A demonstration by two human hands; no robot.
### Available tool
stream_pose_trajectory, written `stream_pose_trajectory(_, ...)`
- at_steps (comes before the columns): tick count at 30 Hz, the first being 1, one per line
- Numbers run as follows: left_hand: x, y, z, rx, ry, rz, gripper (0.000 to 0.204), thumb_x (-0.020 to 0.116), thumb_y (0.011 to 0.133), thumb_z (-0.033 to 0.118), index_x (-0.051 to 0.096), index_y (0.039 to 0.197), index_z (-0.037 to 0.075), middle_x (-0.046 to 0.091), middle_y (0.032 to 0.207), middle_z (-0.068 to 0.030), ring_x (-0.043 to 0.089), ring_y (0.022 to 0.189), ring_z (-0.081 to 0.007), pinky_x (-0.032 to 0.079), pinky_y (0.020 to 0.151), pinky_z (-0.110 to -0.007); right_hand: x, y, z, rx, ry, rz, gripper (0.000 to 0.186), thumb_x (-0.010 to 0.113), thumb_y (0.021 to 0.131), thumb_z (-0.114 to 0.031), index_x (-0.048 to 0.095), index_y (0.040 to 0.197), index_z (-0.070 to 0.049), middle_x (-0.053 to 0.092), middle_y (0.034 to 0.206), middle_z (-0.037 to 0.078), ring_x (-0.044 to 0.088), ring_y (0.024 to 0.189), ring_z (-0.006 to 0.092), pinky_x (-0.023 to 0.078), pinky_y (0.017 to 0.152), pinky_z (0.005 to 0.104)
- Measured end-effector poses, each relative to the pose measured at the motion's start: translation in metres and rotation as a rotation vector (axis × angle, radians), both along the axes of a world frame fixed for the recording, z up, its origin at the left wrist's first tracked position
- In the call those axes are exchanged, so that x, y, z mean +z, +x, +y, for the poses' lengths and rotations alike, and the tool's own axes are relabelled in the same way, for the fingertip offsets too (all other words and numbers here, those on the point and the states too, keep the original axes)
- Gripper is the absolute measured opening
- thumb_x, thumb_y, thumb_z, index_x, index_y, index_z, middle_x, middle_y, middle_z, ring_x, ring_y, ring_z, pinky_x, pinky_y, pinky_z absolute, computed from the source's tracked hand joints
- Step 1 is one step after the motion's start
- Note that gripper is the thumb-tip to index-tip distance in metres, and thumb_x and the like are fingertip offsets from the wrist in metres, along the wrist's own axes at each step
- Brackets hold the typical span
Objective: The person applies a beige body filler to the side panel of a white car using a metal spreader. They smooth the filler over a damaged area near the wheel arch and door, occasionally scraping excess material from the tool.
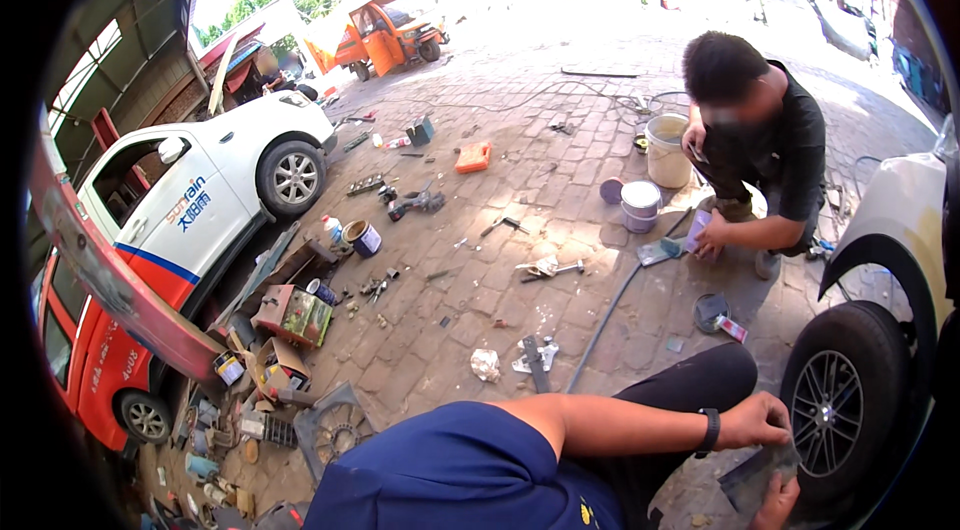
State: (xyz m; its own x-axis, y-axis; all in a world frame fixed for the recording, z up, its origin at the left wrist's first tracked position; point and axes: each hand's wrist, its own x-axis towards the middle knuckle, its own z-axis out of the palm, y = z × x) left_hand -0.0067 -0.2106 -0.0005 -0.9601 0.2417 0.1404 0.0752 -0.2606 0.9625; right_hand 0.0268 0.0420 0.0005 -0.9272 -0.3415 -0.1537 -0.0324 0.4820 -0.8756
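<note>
My left hand (757, 420), with a dark band on its wrist, reaches across to the right with its fingers pinched on the top of a thin dark grey sheet (745, 483). Below it, my right hand (778, 504) grips the same sheet from the lower side, partly cut off by the dark rim. What the sheet is made of is too unclear to tell. Both hands are close beside the black tyre and spoked wheel (828, 414) of a light-coloured car. My bent knee (715, 375) in dark trousers is just behind the left wrist.
A co-worker (765, 140) squats at the right, holding a purple block (698, 230) near a flat board (660, 251). A large bucket (668, 152) and a smaller tub (640, 207) stand nearby. Tools, a hose (606, 322) and a toolbox (292, 315) litter the brick ground. Parked cars flank both sides.
</note>
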Motion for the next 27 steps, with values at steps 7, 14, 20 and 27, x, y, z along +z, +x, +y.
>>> stream_pose_trajectory(7,-0.008,-0.006,0.008,-0.024,0.204,-0.298,0.025,0.076,0.099,0.028,0.077,0.098,0.003,0.069,0.081,0.0001,0.06,0.074,-0.0073,0.05,0.067,-0.026,-0.033,-0.004,0.006,-0.146,-0.135,0.088,0.052,0.059,0.109,-0.036,0.063,0.134,0.01,0.071,0.126,0.017,0.064,0.11,0.0267,0.052,0.097,0.0393)
stream_pose_trajectory(14,-0.013,0.017,0.019,-0.037,0.063,-0.213,0.029,0.076,0.099,0.029,0.077,0.096,0.0,0.066,0.079,0.0017,0.055,0.074,-0.006,0.047,0.065,-0.026,-0.045,-0.012,0.03,-0.188,-0.148,0.109,0.053,0.058,0.11,-0.037,0.063,0.133,0.011,0.07,0.125,0.017,0.063,0.108,0.0272,0.052,0.097,0.0397)
stream_pose_trajectory(20,-0.02,0.023,0.022,-0.093,0.02,-0.206,0.027,0.075,0.1,0.026,0.076,0.094,-0.001,0.066,0.077,0.0011,0.056,0.071,-0.0067,0.047,0.063,-0.027,-0.029,0.002,0.018,-0.384,-0.134,0.252,0.059,0.06,0.108,-0.042,0.062,0.135,0.011,0.069,0.13,0.021,0.064,0.114,0.0299,0.052,0.1,0.0418)
stream_pose_trajectory(27,-0.035,0.041,0.018,-0.223,-0.045,-0.23,0.026,0.074,0.101,0.023,0.076,0.093,-0.002,0.07,0.08,-0.0023,0.062,0.073,-0.0078,0.052,0.065,-0.028,-0.05,-0.014,0.035,-0.839,-0.922,0.035,0.059,0.064,0.107,-0.035,0.051,0.148,0.005,0.059,0.147,0.017,0.06,0.131,0.0274,0.045,0.113,0.0422)
